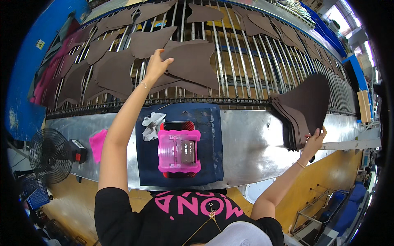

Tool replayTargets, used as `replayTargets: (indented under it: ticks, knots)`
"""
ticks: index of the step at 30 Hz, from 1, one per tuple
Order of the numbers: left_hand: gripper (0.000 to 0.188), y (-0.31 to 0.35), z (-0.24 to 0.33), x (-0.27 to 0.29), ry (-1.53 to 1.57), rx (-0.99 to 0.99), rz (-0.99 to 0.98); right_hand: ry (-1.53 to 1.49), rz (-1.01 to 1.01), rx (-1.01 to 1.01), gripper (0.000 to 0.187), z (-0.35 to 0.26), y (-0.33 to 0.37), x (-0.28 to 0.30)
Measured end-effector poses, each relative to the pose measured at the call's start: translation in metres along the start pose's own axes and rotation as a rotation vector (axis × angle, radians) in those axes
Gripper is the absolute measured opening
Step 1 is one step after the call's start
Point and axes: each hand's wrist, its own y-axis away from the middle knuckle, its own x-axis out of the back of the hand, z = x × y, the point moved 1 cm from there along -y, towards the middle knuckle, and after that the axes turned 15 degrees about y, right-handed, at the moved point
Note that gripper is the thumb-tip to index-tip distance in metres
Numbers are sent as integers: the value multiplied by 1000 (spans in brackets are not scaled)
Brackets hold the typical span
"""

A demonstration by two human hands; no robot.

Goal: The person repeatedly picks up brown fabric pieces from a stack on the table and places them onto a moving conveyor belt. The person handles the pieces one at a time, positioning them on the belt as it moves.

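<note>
Panels (pixel 191 61) across the rollers (pixel 219 67): probably light, bendy, easily creased, best pinched at an edge. Left hand (pixel 158 65) over them, fingers loosely spread, contact unclear. Right hand (pixel 314 142) near the surface (pixel 246 131), fingers closed on a fanned stack's (pixel 303 106) lower edge, likely slippery.

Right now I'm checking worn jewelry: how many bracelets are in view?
2: one bracelet on the wrist of the left hand, a second bracelet on the wrist of the right hand.
</note>
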Motion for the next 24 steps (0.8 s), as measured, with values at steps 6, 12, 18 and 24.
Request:
replayTargets:
  ticks: [6, 12, 18, 24]
  knots:
    - [81, 89, 106, 24, 562, -59, -349, -739, -64, 152, 33, -93, 49, 20]
    - [41, 172, 108, 78, 544, -115, -391, -1184, -522, 309, 32, -173, 156, 4]
    - [12, 242, 112, 192, 486, -220, 96, -915, -795, 695, 20, -204, 219, 1]
    - [12, 278, 109, 233, 383, -188, 156, -756, -676, 1024, 18, -222, 241, 6]
